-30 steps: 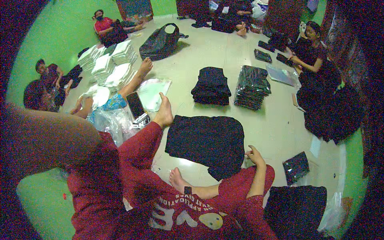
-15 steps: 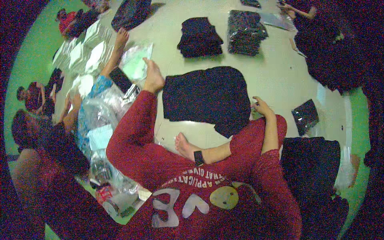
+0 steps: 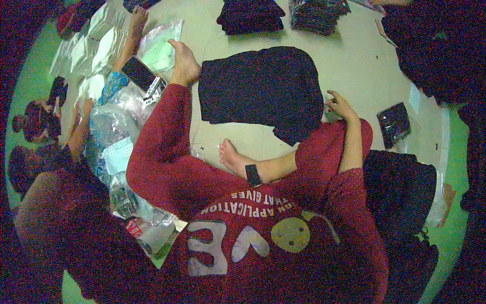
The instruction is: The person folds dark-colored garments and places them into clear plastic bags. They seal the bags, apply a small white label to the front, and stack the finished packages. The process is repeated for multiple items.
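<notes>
A black folded garment (image 3: 260,88) lies flat on the pale floor in front of me. My right hand (image 3: 338,105) hovers at its right edge with the fingers apart and nothing in them, my bare forearm resting over my red-clad knee. My left hand is hidden. On the left, my leg in red trousers stretches forward and ends in a bare foot (image 3: 183,65) beside the garment's left edge and a clear plastic bag (image 3: 159,43). My other bare foot (image 3: 233,158), with a dark ankle band, is tucked in below the garment.
A dark phone (image 3: 142,75) lies by a heap of clear plastic bags (image 3: 114,126) at left, where another person's arm (image 3: 129,35) reaches. Stacks of black folded clothes (image 3: 250,15) and bagged ones (image 3: 319,10) lie at the top. A dark packet (image 3: 394,124) lies at right.
The view has tilted down toward my lap, so the floor things have slid up the picture. My right hand stays at the garment's right edge.
</notes>
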